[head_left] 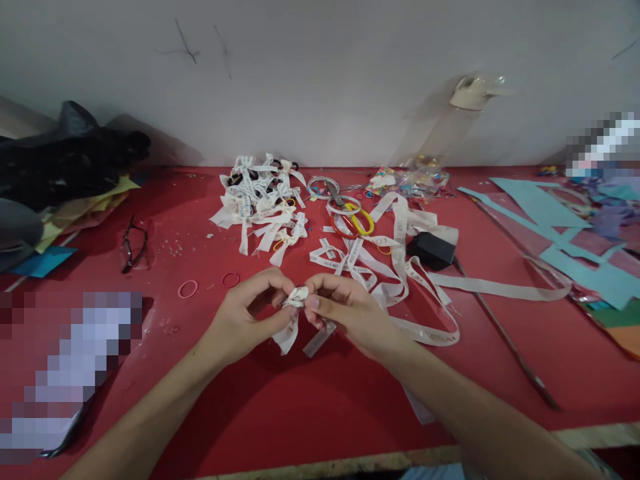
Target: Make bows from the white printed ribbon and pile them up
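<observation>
Over the middle of the table my left hand (253, 310) and my right hand (345, 308) meet around a knotted white ribbon (299, 297). Fingertips of both hands pinch its knot from either side, and two loose ends hang below. Whether an elastic sits inside the knot is hidden by my fingers. Beyond my hands lies a heap of tied white ribbon pieces (257, 193), some with dark or coloured hair ties on them. Scissors (353, 217) with red and yellow handles rest behind my right hand. Loose printed ribbon (400, 233) trails beside that hand.
Two pink hair ties (188, 289) lie left of my hands. Eyeglasses (134, 245), a black bag (65, 157) and a pixelated flat object are further left. A clear bottle (450, 130) stands against the wall. At right are a thin rod (510, 343) and light-blue sheets (545, 203).
</observation>
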The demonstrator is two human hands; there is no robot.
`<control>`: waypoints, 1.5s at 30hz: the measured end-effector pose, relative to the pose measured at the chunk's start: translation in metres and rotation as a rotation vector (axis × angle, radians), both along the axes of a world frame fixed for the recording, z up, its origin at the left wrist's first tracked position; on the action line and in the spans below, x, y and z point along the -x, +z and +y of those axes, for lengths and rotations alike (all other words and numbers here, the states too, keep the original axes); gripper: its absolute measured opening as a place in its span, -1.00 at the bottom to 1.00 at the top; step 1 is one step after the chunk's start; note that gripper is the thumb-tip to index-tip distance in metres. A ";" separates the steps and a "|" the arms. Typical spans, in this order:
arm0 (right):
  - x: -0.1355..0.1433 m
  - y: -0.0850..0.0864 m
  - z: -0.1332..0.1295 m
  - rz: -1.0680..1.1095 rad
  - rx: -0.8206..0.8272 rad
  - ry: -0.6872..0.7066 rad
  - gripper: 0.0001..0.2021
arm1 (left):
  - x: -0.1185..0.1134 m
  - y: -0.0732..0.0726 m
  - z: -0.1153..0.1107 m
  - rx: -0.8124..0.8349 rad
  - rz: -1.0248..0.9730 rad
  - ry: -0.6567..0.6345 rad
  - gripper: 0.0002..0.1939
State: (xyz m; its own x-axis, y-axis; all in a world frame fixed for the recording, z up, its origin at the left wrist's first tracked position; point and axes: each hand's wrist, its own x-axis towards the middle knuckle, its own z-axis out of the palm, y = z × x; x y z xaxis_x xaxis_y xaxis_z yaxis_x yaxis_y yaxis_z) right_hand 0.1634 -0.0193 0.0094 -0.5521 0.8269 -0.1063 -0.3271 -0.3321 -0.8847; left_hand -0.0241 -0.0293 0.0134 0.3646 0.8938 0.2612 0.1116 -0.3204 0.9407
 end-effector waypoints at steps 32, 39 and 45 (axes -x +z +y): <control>0.004 -0.006 -0.011 -0.751 -1.167 -0.222 -0.86 | -0.025 -0.003 -0.009 0.633 -0.424 0.272 -0.73; 0.001 -0.011 -0.010 -0.865 -1.639 -0.256 -0.84 | -0.027 0.000 -0.009 0.674 -0.509 0.258 -0.72; 0.004 -0.014 -0.008 -0.843 -1.499 -0.266 -0.84 | -0.030 -0.002 -0.008 0.725 -0.653 0.274 -0.70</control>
